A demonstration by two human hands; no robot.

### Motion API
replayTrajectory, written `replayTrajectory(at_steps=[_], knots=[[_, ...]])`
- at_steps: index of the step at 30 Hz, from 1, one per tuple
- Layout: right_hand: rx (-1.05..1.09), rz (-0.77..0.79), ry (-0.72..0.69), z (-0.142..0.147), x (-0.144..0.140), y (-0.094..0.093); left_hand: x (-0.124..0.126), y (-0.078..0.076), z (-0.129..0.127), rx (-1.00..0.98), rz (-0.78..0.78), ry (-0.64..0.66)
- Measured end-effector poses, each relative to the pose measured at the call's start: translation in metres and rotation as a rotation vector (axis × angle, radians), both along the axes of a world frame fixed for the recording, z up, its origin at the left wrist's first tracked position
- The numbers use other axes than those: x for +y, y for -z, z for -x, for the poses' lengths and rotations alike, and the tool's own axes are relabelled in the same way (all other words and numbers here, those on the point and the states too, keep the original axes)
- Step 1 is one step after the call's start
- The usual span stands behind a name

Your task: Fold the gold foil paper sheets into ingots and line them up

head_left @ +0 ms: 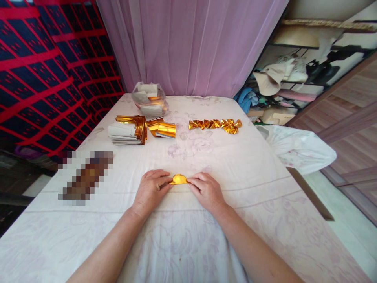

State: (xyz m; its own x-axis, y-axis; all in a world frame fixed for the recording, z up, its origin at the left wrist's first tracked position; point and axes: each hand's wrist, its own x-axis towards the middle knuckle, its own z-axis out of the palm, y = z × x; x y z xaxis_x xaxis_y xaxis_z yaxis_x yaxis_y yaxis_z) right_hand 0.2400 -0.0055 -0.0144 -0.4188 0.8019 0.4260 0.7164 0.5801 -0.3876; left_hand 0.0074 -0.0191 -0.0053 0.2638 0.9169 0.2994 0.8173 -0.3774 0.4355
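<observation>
From the head view, the person is leaning over a bed [265, 220] covered with a pale flowered sheet, both forearms stretched out across it. The left hand [150, 189] is pinching the left end of a small gold foil piece [178, 179] between thumb and fingertips, with the rest of the fingers curled down on the sheet. The right hand [207, 190] is gripping the right end of the same piece in much the same way, so the foil is sitting between the two hands, lying flat on the sheet near the middle of the bed.

Farther up the bed, a row of folded gold pieces [216, 125] is lying in a line, well apart from the hands. To the left of it, a stack of gold and white sheets [127, 130] is resting with a few loose gold sheets [162, 128] just beside it. Behind those, a clear plastic bag [149, 99] holding more paper is sitting near the pink curtain [191, 43]. A white bag [297, 147] is hanging off the right edge of the bed.
</observation>
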Motion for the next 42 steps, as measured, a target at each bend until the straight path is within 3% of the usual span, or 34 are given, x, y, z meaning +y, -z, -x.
replayTrajectory(at_steps=[8,16,26,31,36,42], knots=[[-0.014,-0.016,0.028,0.005,0.0,-0.001,0.001,0.002,-0.001,-0.017,-0.071,-0.003],[-0.063,-0.035,0.058,0.008,0.0,-0.001,-0.008,-0.007,-0.01,0.166,-0.165,-0.032],[-0.067,0.052,0.084,0.009,0.001,-0.006,-0.008,-0.016,-0.017,0.281,-0.096,-0.107],[-0.016,0.079,0.101,0.008,0.01,-0.017,0.007,-0.03,-0.018,0.245,-0.035,-0.107],[0.081,0.133,0.134,0.003,0.039,-0.031,0.035,-0.043,-0.024,0.117,0.004,-0.134],[0.238,0.219,0.151,-0.001,0.085,-0.029,0.069,-0.032,-0.037,-0.1,0.039,-0.193]])
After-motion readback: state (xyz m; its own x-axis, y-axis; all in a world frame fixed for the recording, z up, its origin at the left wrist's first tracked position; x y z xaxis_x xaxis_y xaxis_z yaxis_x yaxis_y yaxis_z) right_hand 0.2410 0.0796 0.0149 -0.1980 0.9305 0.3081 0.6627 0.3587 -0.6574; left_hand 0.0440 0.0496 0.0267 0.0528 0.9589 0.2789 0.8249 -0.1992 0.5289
